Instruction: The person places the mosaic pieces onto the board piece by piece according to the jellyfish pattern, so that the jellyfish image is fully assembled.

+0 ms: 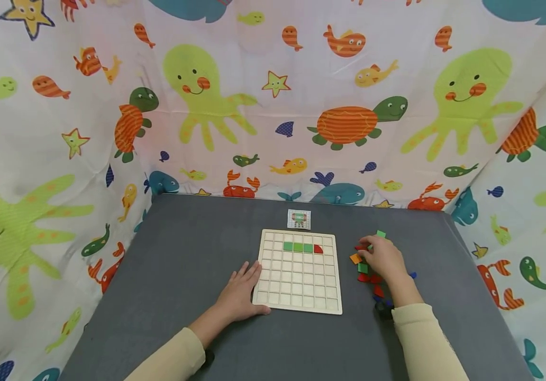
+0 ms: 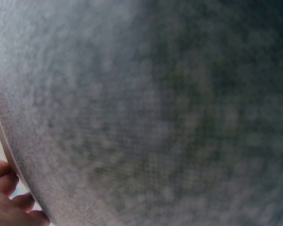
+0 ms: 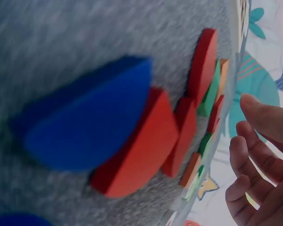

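children's play corner, sea-creature cartoon curtain [image 1: 273, 95] around grey table [image 1: 182, 248], wooden grid puzzle board [image 1: 297, 307]

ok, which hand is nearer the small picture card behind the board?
Right. The right hand hovers over the loose pieces to the right of the picture card; the left hand rests at the wooden board's near-left edge, farther away.

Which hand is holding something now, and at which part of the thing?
Neither, as far as visible. The left hand rests flat against the wooden board's left edge. The right hand hovers over the loose pieces, fingers relaxed in the wrist view, gripping nothing.
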Demonstrator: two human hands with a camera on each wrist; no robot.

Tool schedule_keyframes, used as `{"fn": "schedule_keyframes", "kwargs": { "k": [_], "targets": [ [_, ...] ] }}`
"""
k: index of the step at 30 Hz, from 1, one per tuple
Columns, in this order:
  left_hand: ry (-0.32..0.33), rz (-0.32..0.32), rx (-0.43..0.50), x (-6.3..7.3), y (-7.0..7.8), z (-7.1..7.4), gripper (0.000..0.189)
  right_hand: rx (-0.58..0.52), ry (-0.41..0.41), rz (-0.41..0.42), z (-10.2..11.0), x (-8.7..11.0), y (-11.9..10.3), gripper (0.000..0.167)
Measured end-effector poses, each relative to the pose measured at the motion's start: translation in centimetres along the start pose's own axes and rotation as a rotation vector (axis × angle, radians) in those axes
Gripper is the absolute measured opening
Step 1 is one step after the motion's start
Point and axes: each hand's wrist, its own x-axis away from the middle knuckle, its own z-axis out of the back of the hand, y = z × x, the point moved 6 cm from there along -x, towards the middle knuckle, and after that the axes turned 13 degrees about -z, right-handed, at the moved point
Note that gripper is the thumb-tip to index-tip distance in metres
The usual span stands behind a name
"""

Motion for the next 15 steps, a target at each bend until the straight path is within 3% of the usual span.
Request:
{"fn": "schedule_keyframes", "kwargs": {
  "k": [7, 15],
  "targets": [
    [0.010, -0.002, 0.006, 0.0, 0.0, 0.1, 0.116, 0.030, -0.042, -0.074, -0.3, -0.8, 0.7, 0.039],
    [0.010, 0.005, -0.001, -0.1, -0.2, -0.1, 0.116, 0.041, -0.042, -0.044, -1.1, -1.0, 0.9, 0.033]
  ]
}}
